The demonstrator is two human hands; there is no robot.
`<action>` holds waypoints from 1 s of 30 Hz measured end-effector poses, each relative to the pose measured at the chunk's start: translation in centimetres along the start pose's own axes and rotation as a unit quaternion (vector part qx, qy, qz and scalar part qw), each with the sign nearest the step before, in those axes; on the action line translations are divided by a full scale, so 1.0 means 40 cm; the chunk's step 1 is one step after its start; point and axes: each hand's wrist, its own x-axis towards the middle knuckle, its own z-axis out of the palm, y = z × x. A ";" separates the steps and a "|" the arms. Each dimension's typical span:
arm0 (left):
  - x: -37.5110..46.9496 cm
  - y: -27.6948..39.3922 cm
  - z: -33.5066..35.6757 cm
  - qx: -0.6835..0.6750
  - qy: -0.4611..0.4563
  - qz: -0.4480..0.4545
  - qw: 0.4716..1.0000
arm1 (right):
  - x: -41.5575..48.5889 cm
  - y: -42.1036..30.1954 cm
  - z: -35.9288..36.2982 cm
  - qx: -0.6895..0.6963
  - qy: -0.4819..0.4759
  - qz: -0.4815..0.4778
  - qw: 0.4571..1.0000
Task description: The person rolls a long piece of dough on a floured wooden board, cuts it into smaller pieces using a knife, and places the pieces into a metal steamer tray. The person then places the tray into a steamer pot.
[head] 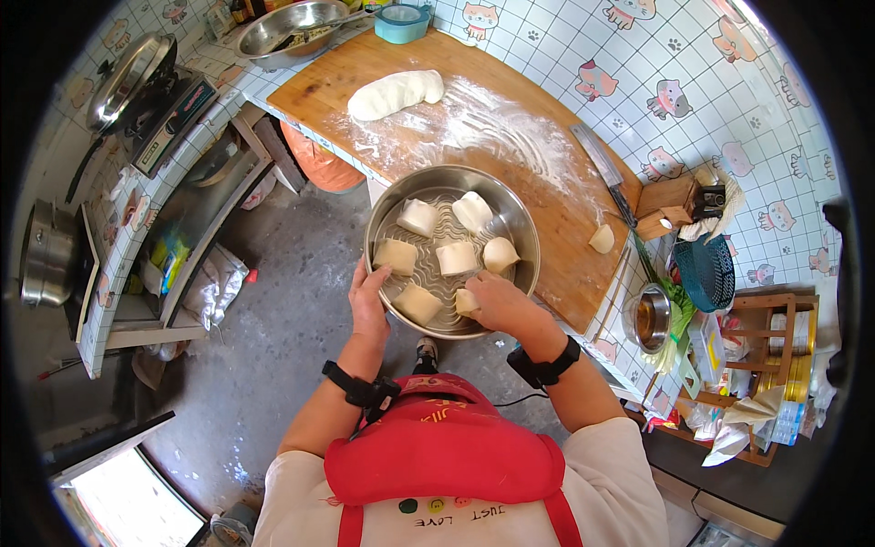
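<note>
A round metal steamer tray (448,176) with a ridged bottom is held out before me, over the front edge of the board. My left hand (369,297) grips its left rim, thumb over the edge. Inside lie several cut dough pieces, one of them a block (456,258) near the centre. My right hand (502,301) reaches over the near right rim, with its fingers on a small dough piece (466,302) at the tray's bottom. The fingertips partly hide that piece. A long floured dough log (396,94) rests on the wooden board (307,89).
Behind, a kitchen knife (598,157) lies along the board's wall side, with a dough scrap (601,239) near its handle. At the left stand a metal bowl (290,34) and a lidded pan (130,82) on a stove. Green vegetables (677,314) and a small bowl (649,318) sit right.
</note>
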 end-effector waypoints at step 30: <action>-0.006 0.011 0.008 0.009 0.015 -0.013 1.000 | 0.077 0.108 -0.048 -0.048 0.077 0.086 0.992</action>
